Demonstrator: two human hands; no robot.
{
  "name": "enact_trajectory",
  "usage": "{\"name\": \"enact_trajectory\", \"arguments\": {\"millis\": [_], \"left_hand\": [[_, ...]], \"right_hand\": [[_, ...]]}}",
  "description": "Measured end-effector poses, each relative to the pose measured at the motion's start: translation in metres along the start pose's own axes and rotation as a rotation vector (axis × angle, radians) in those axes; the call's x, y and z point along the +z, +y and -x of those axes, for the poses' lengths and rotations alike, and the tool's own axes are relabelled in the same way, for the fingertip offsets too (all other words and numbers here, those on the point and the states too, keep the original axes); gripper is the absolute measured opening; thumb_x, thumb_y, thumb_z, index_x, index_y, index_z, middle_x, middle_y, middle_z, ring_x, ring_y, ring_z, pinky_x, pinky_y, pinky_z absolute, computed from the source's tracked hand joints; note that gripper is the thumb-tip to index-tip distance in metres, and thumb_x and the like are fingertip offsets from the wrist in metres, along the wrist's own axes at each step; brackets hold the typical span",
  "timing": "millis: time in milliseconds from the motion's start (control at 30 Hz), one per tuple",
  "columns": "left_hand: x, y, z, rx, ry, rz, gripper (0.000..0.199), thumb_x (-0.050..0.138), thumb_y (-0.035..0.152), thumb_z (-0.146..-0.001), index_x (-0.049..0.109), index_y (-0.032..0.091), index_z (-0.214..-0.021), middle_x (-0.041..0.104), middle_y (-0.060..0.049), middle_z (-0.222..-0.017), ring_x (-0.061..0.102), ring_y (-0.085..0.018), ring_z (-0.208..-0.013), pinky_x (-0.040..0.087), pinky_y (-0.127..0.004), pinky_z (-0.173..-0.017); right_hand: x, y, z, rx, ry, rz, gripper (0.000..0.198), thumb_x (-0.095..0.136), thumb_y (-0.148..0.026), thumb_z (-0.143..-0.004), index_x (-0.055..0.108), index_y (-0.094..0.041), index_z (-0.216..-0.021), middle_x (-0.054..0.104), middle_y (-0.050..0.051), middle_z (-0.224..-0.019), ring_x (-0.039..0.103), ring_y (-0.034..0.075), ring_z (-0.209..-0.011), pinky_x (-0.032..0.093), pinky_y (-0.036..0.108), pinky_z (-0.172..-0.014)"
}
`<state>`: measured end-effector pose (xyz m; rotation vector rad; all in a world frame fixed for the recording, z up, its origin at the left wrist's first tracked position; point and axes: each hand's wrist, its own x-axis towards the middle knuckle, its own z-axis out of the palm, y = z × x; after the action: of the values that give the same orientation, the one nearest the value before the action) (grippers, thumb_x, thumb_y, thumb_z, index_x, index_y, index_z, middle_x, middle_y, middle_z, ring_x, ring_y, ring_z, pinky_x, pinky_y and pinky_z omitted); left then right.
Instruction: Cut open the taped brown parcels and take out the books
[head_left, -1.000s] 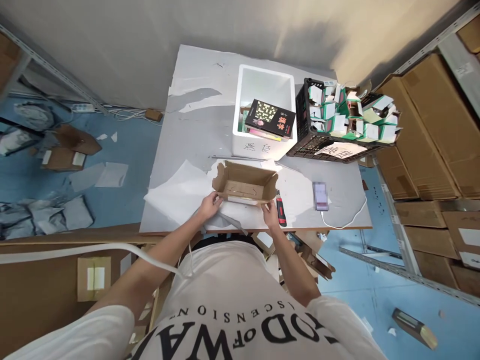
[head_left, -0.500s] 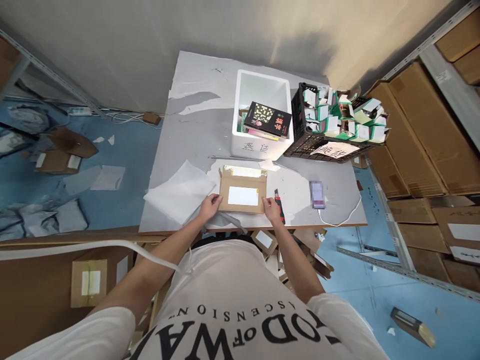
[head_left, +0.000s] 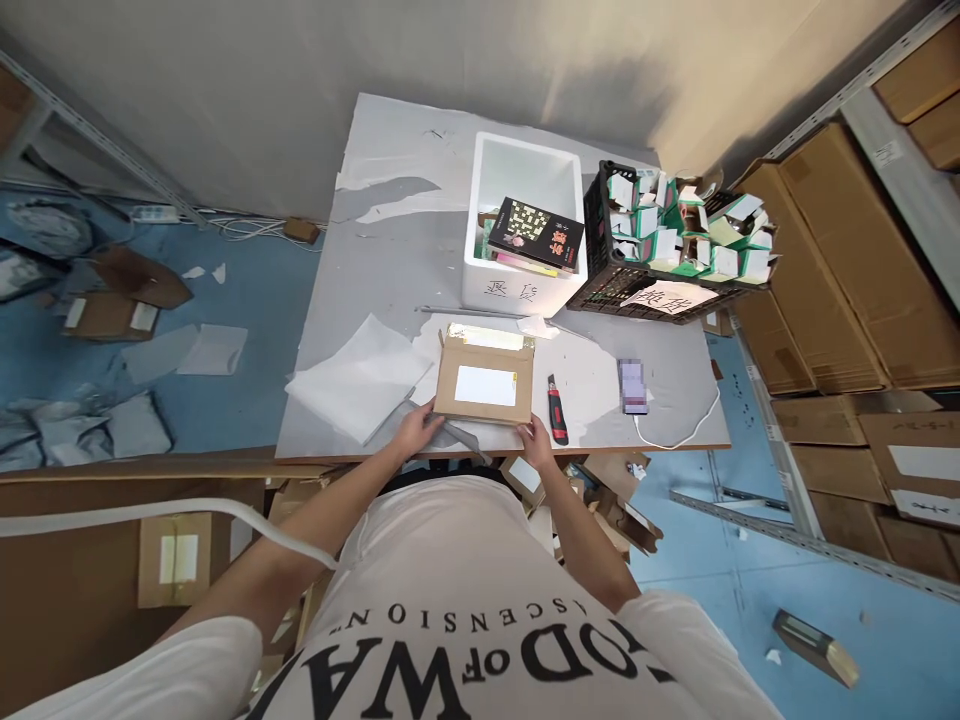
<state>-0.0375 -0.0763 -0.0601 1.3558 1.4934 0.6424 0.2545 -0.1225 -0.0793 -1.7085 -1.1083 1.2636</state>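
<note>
A flat brown cardboard box (head_left: 472,407) with a white label lies on the table just in front of me, its taped far edge lined with clear tape. My left hand (head_left: 420,430) grips the box's near left corner. At the near right corner, the fingers of my right hand (head_left: 534,440) are closed on the edge. Beside the right hand lies a red and black utility knife (head_left: 556,410). A sheet of white foam wrap (head_left: 364,380) spreads to the left of the box, and grey plastic pokes out near the left hand.
Behind the box stands a white foam bin (head_left: 502,290) holding books. To its right is a black crate (head_left: 615,290) packed with green and white cartons. A phone (head_left: 632,386) on a cable lies at the right. Cardboard boxes (head_left: 840,260) are stacked on the right-hand shelf.
Both hands have slid down to the box's near corners, the right one moving slightly left and away from the knife. The box's near edge now looks slightly raised.
</note>
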Motion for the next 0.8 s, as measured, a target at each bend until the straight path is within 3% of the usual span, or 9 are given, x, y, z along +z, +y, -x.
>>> {"name": "enact_trajectory", "arguments": {"millis": [100,200,333,467,600,800], "left_hand": [[0.0,0.012,0.003,0.074,0.011,0.023,0.059,0.053,0.047,-0.08,0.051,0.014,-0.129,0.064,-0.012,-0.12,0.063,-0.025,-0.104,0.049,-0.041,-0.092],[-0.002,0.031,0.008,0.114,0.084,0.084,0.061,0.054,0.047,-0.081,0.046,0.015,-0.132,0.058,-0.014,-0.129,0.058,-0.025,-0.115,0.05,-0.038,-0.093],[-0.007,0.062,0.013,0.035,0.163,-0.026,0.053,0.055,0.048,-0.082,0.053,0.017,-0.125,0.066,-0.012,-0.116,0.063,-0.024,-0.103,0.053,-0.034,-0.082],[-0.015,0.085,0.01,-0.041,0.202,-0.188,0.049,0.051,0.053,-0.084,0.062,0.018,-0.116,0.071,-0.008,-0.099,0.066,-0.024,-0.089,0.05,-0.034,-0.08],[-0.023,0.094,0.002,-0.077,0.163,-0.301,0.052,0.051,0.057,-0.082,0.064,0.018,-0.114,0.072,-0.009,-0.096,0.065,-0.026,-0.087,0.047,-0.033,-0.079],[-0.023,0.104,-0.016,-0.088,0.131,-0.271,0.06,0.063,0.062,-0.07,0.065,0.019,-0.111,0.071,-0.008,-0.099,0.064,-0.027,-0.088,0.047,-0.031,-0.074]], "right_hand": [[-0.001,-0.022,0.005,-0.077,0.039,-0.009,0.037,0.047,-0.046,-0.083,0.05,-0.019,-0.108,0.059,0.011,-0.119,0.057,0.021,-0.11,0.044,0.037,-0.093],[-0.009,-0.051,0.01,-0.064,0.117,0.147,0.035,0.042,-0.052,-0.085,0.051,-0.02,-0.097,0.064,0.008,-0.102,0.061,0.02,-0.092,0.046,0.034,-0.082],[-0.018,-0.09,0.011,0.006,0.191,0.392,0.038,0.035,-0.057,-0.087,0.05,-0.022,-0.088,0.064,0.005,-0.085,0.059,0.021,-0.078,0.042,0.031,-0.07],[-0.022,-0.117,0.002,0.06,0.127,0.616,0.039,0.028,-0.058,-0.09,0.046,-0.025,-0.08,0.059,0.003,-0.073,0.055,0.022,-0.072,0.036,0.03,-0.065],[-0.022,-0.129,-0.006,0.083,0.041,0.732,0.038,0.025,-0.056,-0.092,0.042,-0.025,-0.078,0.054,0.003,-0.068,0.053,0.023,-0.068,0.033,0.029,-0.061],[-0.02,-0.139,-0.028,0.055,0.064,0.756,0.036,0.025,-0.054,-0.094,0.041,-0.024,-0.082,0.058,0.006,-0.076,0.053,0.024,-0.071,0.033,0.029,-0.063]]}}
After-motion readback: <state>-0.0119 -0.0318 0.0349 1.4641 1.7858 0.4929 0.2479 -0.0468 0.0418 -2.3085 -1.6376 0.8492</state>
